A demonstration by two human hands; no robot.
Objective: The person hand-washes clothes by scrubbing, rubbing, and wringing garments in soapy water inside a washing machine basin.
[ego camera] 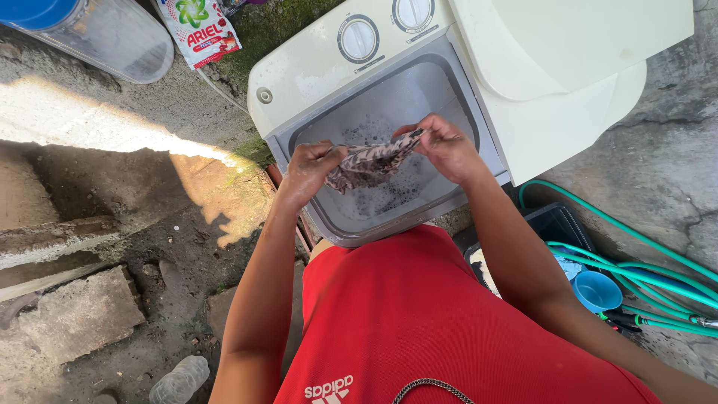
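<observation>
Over the open tub of the cream washing machine, near its front rim, both hands are gripping a patterned cloth above sudsy water: the left hand is clamping one end, the right hand is pinching the other. A raised lid is standing at the right edge. Green hose, a blue cup and a detergent pouch are lying around.

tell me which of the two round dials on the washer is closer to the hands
The left dial, nearer the washer's corner. It sits just above the open tub where both hands hold the patterned cloth; the other dial lies farther back at the frame's top edge.
</observation>
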